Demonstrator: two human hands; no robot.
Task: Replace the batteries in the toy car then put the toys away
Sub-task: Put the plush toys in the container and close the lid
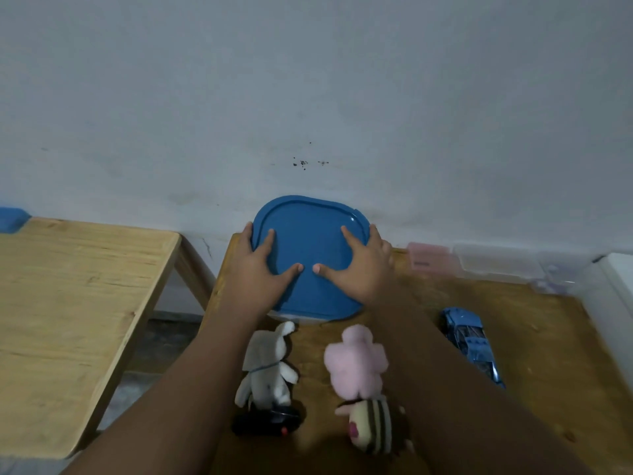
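- the left hand (262, 265) and right hand (364, 265) lay spread on the blue lid (310, 241). thumbs nearly met at its middle, and the outer fingers reached over the rims at 9 and 3 o'clock. whether those fingers hooked beneath the rim could not be told.
- the lid sat on a storage box (291, 316), of which only a pale sliver showed at 6 o'clock. the box stood at 12 o'clock on the table (534, 337), close against the wall.
- the step looked like working the lid, most likely getting it off, since every toy was still out.
- done well, one corner would be peeled first rather than both sides hauled at once, with the other palm holding the box down so it did not skid.
- the lid was smooth, slightly glossy plastic, a rounded square with a raised ridge inside its edge. it probably flexed and snapped on.
- the toy car (471, 341) lay at 3 o'clock from the plush toys, just beside the right forearm. it was blue, hard and shiny, with a dark windscreen, and its battery hatch was not visible.
- the white plush rabbit (267, 365) and pink plush (356, 361) sat just at 6 o'clock of the box, soft, fuzzy and easily nudged.
- a striped plush (371, 426) and a black gadget (267, 421), too blurred to name, lay nearer.
- translucent plastic cases (496, 265) stood at 2 o'clock by the wall.
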